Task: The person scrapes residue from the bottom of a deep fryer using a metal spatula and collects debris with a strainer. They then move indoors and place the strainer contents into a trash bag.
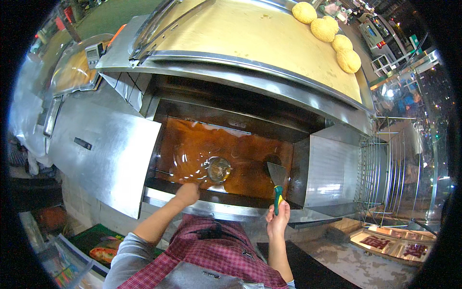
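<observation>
A rectangular metal vat (301, 169) of brown liquid, which looks like frying oil, lies before me. My left hand (188, 193) is closed over the near edge of the vat, beside a round ladle or strainer (219, 169) that sits in the liquid; its handle is hidden, perhaps within my fist. My right hand (278, 216) grips the green and yellow handle of a scraper (277, 175) with a flat metal blade. The blade hangs over the right part of the vat, pointing away from me.
Beyond the vat stands a metal tray (252, 36) with several round golden sesame-coated balls (348, 60) along its right side. A metal sheet (108, 144) lies left, a wire rack (389, 169) right. Metal tongs (173, 27) rest on the tray's left end, near a digital timer (94, 55).
</observation>
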The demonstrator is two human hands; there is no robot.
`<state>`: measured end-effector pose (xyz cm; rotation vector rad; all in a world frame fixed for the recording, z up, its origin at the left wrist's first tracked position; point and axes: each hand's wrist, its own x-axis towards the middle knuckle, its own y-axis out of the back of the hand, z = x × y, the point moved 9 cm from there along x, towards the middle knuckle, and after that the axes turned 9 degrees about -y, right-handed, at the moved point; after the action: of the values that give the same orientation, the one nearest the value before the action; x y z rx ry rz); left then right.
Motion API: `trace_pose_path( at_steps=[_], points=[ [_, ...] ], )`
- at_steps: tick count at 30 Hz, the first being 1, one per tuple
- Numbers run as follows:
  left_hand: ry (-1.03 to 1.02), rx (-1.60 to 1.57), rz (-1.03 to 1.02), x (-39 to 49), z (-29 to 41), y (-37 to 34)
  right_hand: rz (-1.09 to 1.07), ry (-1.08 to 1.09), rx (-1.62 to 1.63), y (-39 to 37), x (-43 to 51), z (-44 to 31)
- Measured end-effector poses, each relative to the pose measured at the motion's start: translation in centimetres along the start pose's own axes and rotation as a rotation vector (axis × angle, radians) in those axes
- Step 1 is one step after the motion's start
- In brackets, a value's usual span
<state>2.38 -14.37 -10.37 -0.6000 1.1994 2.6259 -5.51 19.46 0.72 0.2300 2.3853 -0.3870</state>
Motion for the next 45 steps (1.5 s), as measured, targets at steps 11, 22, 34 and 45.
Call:
trace_pose_path(
  at_steps=[11, 22, 34, 45],
  points=[
    [-0.105, -0.278, -0.330, 8.4, 9.7, -11.5, 0.093, -0.017, 0.030, 3.4, 0.0, 0.0],
    [0.115, -1.255, -0.279, 3.7, 13.6, -10.4, 0.053, -0.015, -0.069, 3.6, 0.8, -0.9],
    [0.037, -1.271, 0.107, 1.6, 18.1, -3.6, -0.304, -0.222, -0.069, -3.1, -0.4, 6.9],
    [0.104, -1.511, 0.105, 1.7, 17.1, -2.1, -0.219, 0.461, -1.410, -8.1, -4.8, -2.6]
  ],
)
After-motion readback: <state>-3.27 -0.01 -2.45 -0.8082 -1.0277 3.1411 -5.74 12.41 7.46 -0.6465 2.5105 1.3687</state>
